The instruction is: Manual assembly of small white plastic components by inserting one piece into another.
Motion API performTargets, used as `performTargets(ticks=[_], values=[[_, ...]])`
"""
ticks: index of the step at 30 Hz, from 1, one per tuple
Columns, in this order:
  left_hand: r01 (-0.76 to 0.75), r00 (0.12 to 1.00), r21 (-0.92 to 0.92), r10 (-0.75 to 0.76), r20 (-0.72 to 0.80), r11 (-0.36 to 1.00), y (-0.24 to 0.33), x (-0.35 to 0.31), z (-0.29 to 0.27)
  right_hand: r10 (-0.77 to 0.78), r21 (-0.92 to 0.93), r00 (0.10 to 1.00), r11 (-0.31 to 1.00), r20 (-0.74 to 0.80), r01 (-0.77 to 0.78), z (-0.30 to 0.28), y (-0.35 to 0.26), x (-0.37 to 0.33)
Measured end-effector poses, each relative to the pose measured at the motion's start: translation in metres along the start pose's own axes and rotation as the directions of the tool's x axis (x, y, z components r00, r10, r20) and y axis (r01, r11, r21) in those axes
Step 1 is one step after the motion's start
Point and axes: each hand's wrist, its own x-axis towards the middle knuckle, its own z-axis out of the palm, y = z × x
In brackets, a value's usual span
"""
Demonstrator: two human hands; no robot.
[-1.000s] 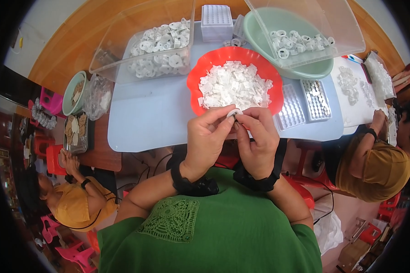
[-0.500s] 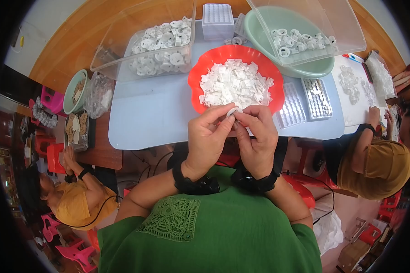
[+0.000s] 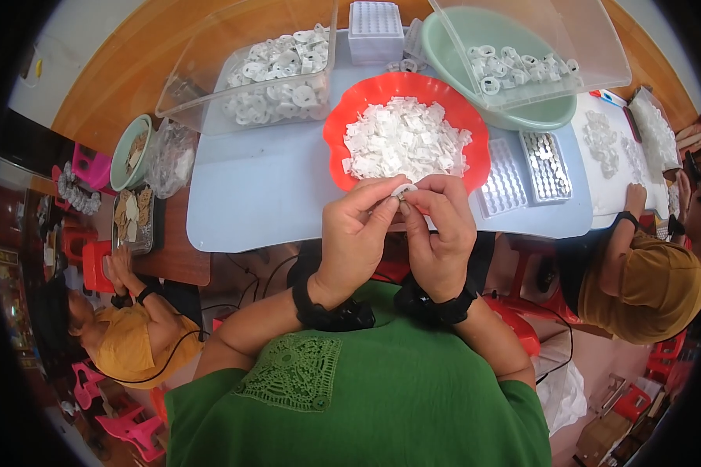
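Between my fingertips is a small round white plastic part (image 3: 403, 189), held just over the near rim of a red scalloped bowl (image 3: 337, 159). My left hand (image 3: 356, 237) pinches the part from one side, thumb and forefinger closed. From the other side my right hand (image 3: 442, 233) grips it too, its thumb low against the part. Fingers cover much of the part, so its underside is hidden. Inside the bowl lies a heap of small flat white plastic pieces (image 3: 405, 138).
A clear bin (image 3: 202, 101) of round white parts stands back left; another clear bin (image 3: 600, 70) rests over a green basin (image 3: 514, 119). Right of the bowl are a tray of metal discs (image 3: 546, 167) and a white dimpled tray (image 3: 504, 179). Co-workers sit at both sides.
The round part is tilted slightly differently, and my right fingers have shifted a little on it. The whole view has moved slightly.
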Motion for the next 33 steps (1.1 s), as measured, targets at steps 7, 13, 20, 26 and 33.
performTargets(ticks=[7,13,20,26,33], values=[[-0.093,0.995,0.149,0.085,0.058,0.984,-0.005,0.003,-0.001,-0.03,-0.067,0.998,0.997,0.063,0.034,-0.009,0.001,0.007],[-0.098,0.995,0.084,0.095,0.039,0.992,0.0,0.004,0.006,-0.068,-0.091,0.997,0.993,0.029,0.07,-0.011,-0.001,0.011],[-0.144,0.989,0.102,0.142,0.033,0.984,-0.003,0.006,0.005,-0.094,-0.085,0.995,0.992,-0.025,0.091,-0.005,0.002,0.011],[-0.107,0.994,0.229,0.106,0.016,0.968,-0.003,0.007,0.001,-0.07,-0.041,0.995,0.996,0.069,0.073,-0.007,0.005,0.01],[-0.046,0.998,0.09,0.049,-0.031,0.995,0.001,0.007,0.003,-0.039,0.136,0.991,0.99,0.13,0.021,-0.009,0.006,0.02]])
